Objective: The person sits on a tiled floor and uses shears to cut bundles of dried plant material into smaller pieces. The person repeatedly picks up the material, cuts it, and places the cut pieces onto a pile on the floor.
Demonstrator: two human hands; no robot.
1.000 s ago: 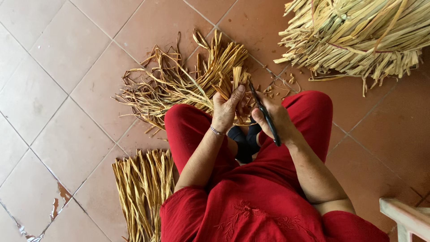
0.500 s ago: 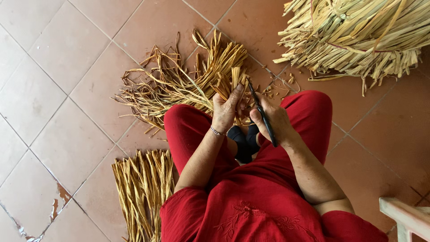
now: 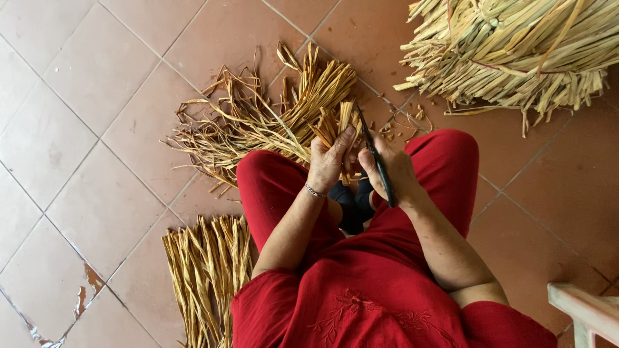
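Observation:
I sit on the tiled floor in red clothes, knees apart. My left hand [image 3: 331,159] grips a small bunch of dry straw strips [image 3: 338,122] that points away from me. My right hand [image 3: 391,171] holds a pair of dark scissors [image 3: 374,154], whose blades reach up beside the bunch's tips. Both hands meet just above my lap.
A loose heap of cut straw [image 3: 258,122] lies on the floor beyond my left knee. A neat row of straw strips [image 3: 206,277] lies by my left hip. A big tied straw bundle [image 3: 516,45] fills the top right. A pale wooden corner [image 3: 583,312] shows at bottom right.
The hands have stayed in place over the lap; the scissors and the straw bunch have shifted only slightly.

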